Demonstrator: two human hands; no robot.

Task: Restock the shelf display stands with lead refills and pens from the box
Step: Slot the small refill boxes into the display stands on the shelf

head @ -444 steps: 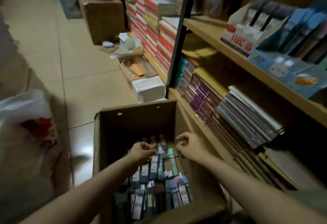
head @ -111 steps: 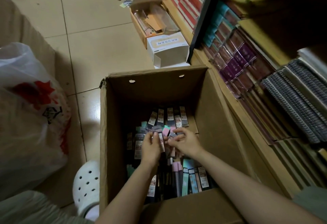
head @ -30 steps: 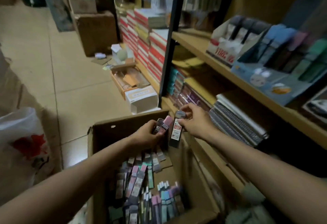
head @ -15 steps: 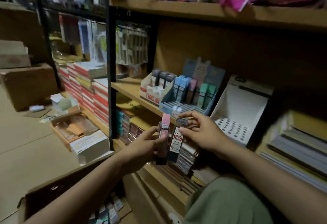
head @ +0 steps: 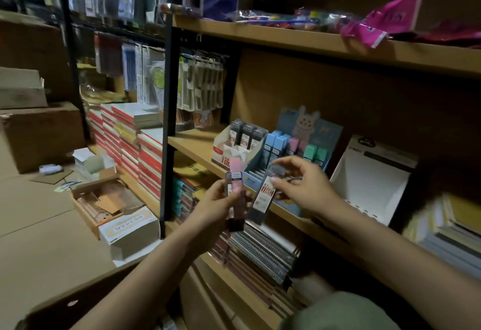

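My left hand [head: 218, 203] grips a small bunch of lead refill cases, the front one with a pink cap [head: 236, 182]. My right hand [head: 303, 186] pinches a grey-capped refill case [head: 265, 193] with a red and white label. Both hands are raised in front of the middle shelf. Just behind them stand a white display stand [head: 226, 151] holding three grey refill cases and a blue rabbit display stand [head: 326, 131] with blue, pink and green cases. Only the dark rim of the cardboard box [head: 86, 295] shows at the bottom left.
A white display stand [head: 369, 181] with rows of holes sits right of the blue one. Notebooks fill the lower shelf [head: 260, 254]. A black shelf post [head: 168, 126] rises left of the hands. Small boxes [head: 125, 228] lie on the tiled floor, book stacks [head: 130, 142] beyond.
Both hands lifted the refill cases out of the box and up to the middle shelf. Over the last half second they edged closer to the stands, and the right-hand case drew away from the bunch.
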